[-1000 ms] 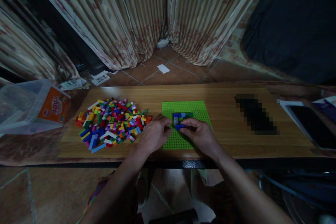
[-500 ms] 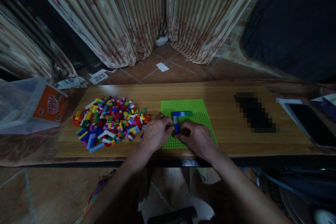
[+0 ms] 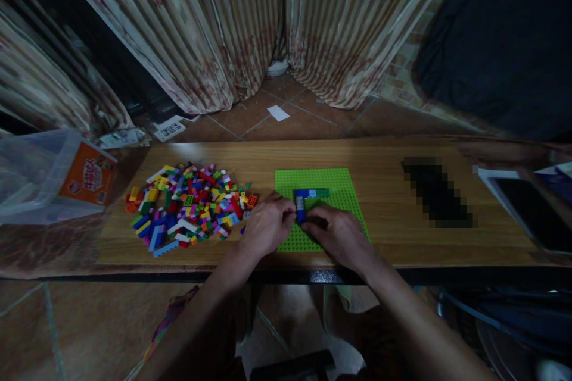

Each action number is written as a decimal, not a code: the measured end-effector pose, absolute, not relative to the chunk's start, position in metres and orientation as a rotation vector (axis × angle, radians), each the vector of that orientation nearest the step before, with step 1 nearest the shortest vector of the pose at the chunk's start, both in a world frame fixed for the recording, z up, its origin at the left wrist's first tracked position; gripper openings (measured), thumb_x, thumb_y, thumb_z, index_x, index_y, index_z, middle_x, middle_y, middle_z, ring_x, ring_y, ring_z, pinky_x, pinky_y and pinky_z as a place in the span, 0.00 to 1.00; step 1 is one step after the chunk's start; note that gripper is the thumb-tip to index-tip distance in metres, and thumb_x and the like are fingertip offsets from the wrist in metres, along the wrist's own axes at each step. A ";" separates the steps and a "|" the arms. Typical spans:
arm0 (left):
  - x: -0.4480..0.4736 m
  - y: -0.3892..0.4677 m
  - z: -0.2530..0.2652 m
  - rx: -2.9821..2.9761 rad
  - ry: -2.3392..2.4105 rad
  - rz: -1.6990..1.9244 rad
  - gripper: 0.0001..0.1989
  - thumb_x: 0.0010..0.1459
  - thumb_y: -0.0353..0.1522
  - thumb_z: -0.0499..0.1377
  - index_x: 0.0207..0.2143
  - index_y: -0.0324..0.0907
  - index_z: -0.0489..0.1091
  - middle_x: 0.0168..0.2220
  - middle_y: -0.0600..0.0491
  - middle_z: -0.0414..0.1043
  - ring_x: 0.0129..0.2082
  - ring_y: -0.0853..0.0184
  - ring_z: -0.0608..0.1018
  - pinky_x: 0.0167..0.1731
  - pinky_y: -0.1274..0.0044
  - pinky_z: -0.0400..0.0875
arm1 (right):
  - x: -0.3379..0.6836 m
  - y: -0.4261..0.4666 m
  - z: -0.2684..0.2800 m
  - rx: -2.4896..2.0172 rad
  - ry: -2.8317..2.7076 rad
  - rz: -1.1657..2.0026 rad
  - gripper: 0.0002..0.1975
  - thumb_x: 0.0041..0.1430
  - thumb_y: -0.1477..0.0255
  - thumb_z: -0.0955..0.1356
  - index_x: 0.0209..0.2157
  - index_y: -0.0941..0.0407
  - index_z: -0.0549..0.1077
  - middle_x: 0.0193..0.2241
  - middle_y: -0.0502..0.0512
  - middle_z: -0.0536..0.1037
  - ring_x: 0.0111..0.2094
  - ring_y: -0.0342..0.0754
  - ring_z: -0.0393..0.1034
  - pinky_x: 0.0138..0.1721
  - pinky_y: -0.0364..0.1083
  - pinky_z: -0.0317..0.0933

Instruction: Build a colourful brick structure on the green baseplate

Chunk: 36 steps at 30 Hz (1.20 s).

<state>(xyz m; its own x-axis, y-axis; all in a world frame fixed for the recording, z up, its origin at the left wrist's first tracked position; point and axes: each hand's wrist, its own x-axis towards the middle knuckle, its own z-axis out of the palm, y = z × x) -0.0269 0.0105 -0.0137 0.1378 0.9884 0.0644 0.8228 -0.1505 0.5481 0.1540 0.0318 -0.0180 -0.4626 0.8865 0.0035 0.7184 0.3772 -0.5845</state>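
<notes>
On the green baseplate (image 3: 330, 239) an L-shaped row of bricks is laid, with a green brick (image 3: 322, 193) at the right end of its far arm. The near arm has a grey-looking brick (image 3: 300, 200) and, closer to me, a blue brick (image 3: 301, 215). My right hand (image 3: 337, 231) is curled at the blue brick's near end, thumb and forefinger against it. On the other side, my left hand (image 3: 270, 220) rests at the baseplate's left edge with fingertips pinched beside the row; what they hold, if anything, is hidden.
A heap of loose coloured bricks (image 3: 190, 205) spreads over the left of the wooden table (image 3: 388, 190). Beyond it stands a clear plastic box (image 3: 42, 190) with an orange label. A pixelated dark patch (image 3: 438, 193) and a dark tablet-like object (image 3: 536, 211) lie to the right.
The view has shifted slightly. The right fingers sit a little looser about the near end of the blue brick. The row of bricks looks the same, and the left hand stays pinched.
</notes>
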 end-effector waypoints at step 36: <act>-0.013 0.013 -0.003 1.818 1.927 0.487 0.09 0.56 0.30 0.56 0.30 0.43 0.77 0.30 0.53 0.78 0.33 0.65 0.77 0.41 0.73 0.69 | 0.142 0.038 -0.017 -1.619 -2.154 0.814 0.12 0.59 0.65 0.64 0.32 0.50 0.79 0.30 0.50 0.82 0.32 0.49 0.75 0.32 0.45 0.57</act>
